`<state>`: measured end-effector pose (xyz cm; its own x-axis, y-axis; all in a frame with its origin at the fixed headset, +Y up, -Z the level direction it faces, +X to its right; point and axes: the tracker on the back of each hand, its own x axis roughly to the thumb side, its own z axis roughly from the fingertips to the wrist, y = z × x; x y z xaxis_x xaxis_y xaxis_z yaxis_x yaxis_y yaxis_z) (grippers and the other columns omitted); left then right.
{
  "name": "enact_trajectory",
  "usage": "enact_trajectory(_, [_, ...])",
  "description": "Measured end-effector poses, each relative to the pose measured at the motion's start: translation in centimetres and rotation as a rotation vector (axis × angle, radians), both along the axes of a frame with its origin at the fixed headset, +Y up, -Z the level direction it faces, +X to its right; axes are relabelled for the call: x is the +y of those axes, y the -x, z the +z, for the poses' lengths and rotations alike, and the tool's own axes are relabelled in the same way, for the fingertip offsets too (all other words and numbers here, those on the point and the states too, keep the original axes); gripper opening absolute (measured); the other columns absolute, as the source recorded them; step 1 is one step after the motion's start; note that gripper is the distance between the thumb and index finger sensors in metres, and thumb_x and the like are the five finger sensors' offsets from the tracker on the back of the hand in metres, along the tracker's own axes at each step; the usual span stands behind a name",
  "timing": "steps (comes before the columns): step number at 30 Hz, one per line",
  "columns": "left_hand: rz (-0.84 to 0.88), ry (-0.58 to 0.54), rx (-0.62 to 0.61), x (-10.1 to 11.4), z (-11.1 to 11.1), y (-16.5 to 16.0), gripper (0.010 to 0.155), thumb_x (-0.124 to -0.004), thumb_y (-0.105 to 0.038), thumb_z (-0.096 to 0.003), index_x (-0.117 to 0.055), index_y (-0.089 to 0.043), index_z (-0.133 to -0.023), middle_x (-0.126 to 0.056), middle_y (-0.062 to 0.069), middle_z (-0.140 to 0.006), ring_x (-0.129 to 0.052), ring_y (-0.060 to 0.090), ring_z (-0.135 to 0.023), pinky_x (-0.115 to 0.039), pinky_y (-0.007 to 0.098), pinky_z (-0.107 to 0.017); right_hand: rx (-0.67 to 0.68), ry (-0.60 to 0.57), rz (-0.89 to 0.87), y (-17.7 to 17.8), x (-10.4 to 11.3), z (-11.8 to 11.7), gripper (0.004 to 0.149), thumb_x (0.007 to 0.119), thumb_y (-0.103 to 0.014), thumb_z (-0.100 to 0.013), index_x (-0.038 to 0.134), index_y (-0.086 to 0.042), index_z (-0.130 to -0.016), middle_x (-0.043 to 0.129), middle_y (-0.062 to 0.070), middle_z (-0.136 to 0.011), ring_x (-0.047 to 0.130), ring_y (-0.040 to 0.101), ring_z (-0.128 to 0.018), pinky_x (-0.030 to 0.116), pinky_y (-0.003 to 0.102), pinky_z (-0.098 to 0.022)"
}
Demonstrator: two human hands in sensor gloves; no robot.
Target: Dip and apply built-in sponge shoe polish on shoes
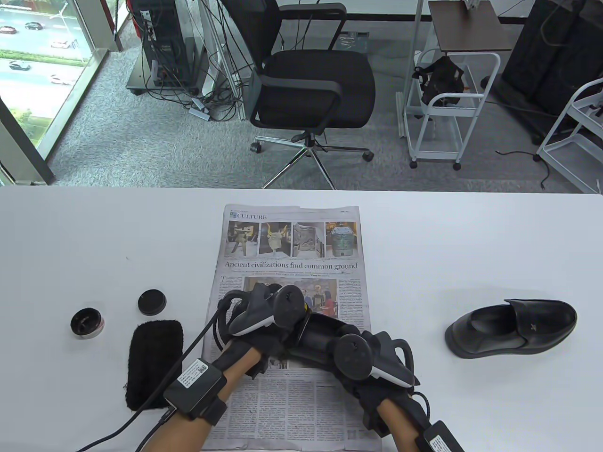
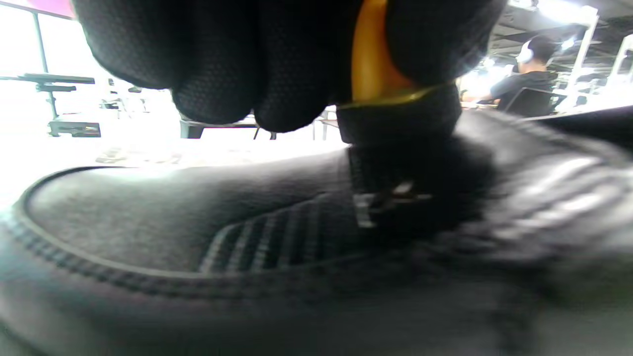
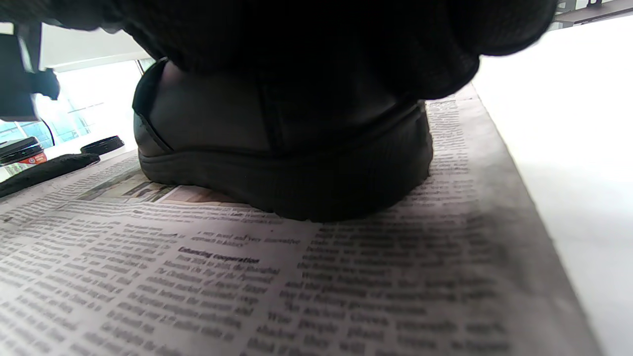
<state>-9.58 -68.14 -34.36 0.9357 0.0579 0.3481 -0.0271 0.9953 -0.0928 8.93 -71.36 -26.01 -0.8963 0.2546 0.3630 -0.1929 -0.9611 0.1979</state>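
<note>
A black loafer [image 1: 316, 335] lies on the newspaper [image 1: 292, 245], mostly hidden under both hands. My left hand [image 1: 301, 313] grips a yellow-handled sponge applicator [image 2: 368, 64], and its black sponge [image 2: 400, 123] presses on the top of the loafer [image 2: 148, 222] near the metal ornament. My right hand [image 1: 340, 340] holds the loafer at its heel end, and its gloved fingers [image 3: 346, 44] lie over the heel [image 3: 277, 148]. The open polish tin [image 1: 87, 322] stands at the left on the table, with its lid [image 1: 151, 302] beside it.
A black cloth [image 1: 154, 362] lies left of the newspaper, under my left forearm. A second black loafer [image 1: 511, 327] sits on the bare table at the right. An office chair and carts stand beyond the table's far edge.
</note>
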Motion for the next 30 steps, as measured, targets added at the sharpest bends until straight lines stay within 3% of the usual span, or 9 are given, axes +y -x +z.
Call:
enact_trajectory(6, [-0.186, 0.009, 0.157, -0.8, -1.6, 3.3, 0.050, -0.071, -0.046, -0.0579, -0.077, -0.011, -0.094, -0.089, 0.014, -0.084, -0.086, 0.042, -0.079, -0.071, 0.063, -0.062, 0.006, -0.002, 0.006, 0.0, 0.0, 0.0, 0.039, 0.073, -0.038, -0.047, 0.075, -0.022, -0.082, 0.061, 0.009, -0.096, 0.082, 0.049, -0.066, 0.068, 0.065, -0.055])
enact_trajectory(12, [-0.329, 0.016, 0.156, -0.6, 0.0, 6.1, 0.049, -0.070, -0.047, -0.0588, -0.076, -0.014, -0.095, -0.088, 0.013, -0.086, -0.085, 0.041, -0.081, -0.071, 0.062, -0.063, 0.004, -0.002, 0.005, 0.0, 0.0, -0.1, 0.039, 0.073, -0.038, -0.047, 0.075, -0.022, -0.082, 0.061, 0.010, -0.096, 0.081, 0.049, -0.066, 0.068, 0.066, -0.055])
enact_trajectory(20, [-0.204, 0.093, 0.103, -0.8, 3.0, 5.9, 0.051, -0.071, -0.048, -0.0592, -0.075, -0.012, -0.095, -0.089, 0.013, -0.086, -0.086, 0.042, -0.081, -0.071, 0.062, -0.063, -0.004, -0.001, -0.006, 0.0, 0.0, 0.0, 0.039, 0.073, -0.037, -0.047, 0.076, -0.022, -0.082, 0.061, 0.010, -0.096, 0.081, 0.049, -0.066, 0.068, 0.066, -0.055])
enact_trajectory(24, [-0.024, 0.151, 0.023, -0.5, 3.8, 4.0, 0.050, -0.071, -0.046, -0.0592, -0.075, -0.011, -0.096, -0.086, 0.016, -0.089, -0.082, 0.044, -0.082, -0.069, 0.063, -0.063, -0.004, -0.001, -0.006, 0.0, -0.1, 0.0, 0.039, 0.073, -0.037, -0.047, 0.076, -0.022, -0.082, 0.061, 0.010, -0.096, 0.081, 0.049, -0.066, 0.068, 0.066, -0.055])
enact_trajectory(30, [0.094, 0.071, 0.002, 0.2, 3.2, 0.8, 0.049, -0.072, -0.045, -0.0588, -0.076, -0.012, -0.095, -0.086, 0.016, -0.089, -0.082, 0.045, -0.082, -0.069, 0.063, -0.063, -0.003, 0.000, -0.004, 0.0, -0.1, 0.0, 0.039, 0.073, -0.037, -0.047, 0.075, -0.022, -0.082, 0.060, 0.009, -0.096, 0.081, 0.049, -0.066, 0.068, 0.066, -0.055])
